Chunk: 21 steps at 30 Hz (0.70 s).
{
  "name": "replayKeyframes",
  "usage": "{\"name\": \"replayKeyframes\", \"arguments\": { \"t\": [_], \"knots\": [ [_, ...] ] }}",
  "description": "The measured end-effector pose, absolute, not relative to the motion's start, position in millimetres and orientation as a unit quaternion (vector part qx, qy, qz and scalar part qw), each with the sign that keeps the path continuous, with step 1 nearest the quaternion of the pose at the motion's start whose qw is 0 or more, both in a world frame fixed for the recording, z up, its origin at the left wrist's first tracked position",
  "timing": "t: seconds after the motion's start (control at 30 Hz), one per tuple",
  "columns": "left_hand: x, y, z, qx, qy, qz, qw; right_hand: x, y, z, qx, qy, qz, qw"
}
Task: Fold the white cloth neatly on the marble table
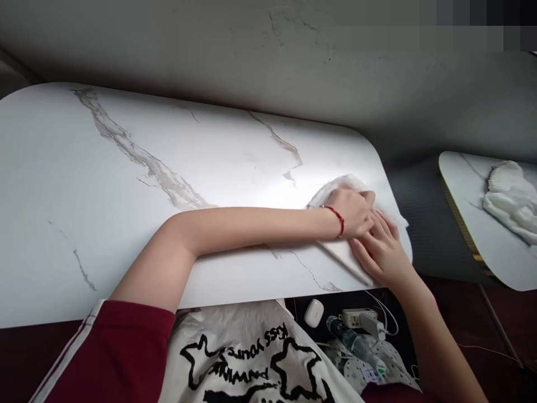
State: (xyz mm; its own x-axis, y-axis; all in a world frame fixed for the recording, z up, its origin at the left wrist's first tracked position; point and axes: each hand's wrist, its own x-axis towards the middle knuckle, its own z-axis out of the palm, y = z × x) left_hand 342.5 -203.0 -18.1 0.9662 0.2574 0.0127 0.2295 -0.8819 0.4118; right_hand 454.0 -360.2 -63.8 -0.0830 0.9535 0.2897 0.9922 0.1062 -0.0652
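Note:
A folded white cloth (344, 258) lies on the white marble-patterned tabletop (235, 162), near its right end. My left arm reaches across the table, and my left hand (351, 208), with a red string bracelet at the wrist, is closed on the cloth with its fingers curled. Its fingertips are partly hidden. Right beside it, touching it, my right hand (381, 246) rests on the cloth with fingers stretched out and thumb apart.
A second marble-patterned table (465, 190) at the right bears a bunched white cloth (514, 198). Below the front edge are a white case (314, 313), a plastic bottle (356, 341) and a power strip (358, 318) with cables. A grey wall (235, 50) stands behind.

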Motion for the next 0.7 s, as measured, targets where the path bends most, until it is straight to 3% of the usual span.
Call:
{"name": "replayKeyframes", "arguments": {
  "t": [0.27, 0.7],
  "knots": [
    [362, -200, -34, 0.974, 0.054, 0.089, 0.202, 463, -368, -69, -0.679, -0.715, -0.09, 0.142],
    [454, -111, -37, 0.96, 0.198, 0.119, 0.159, 573, -249, -64, -0.677, -0.722, -0.061, 0.129]
  ]
}}
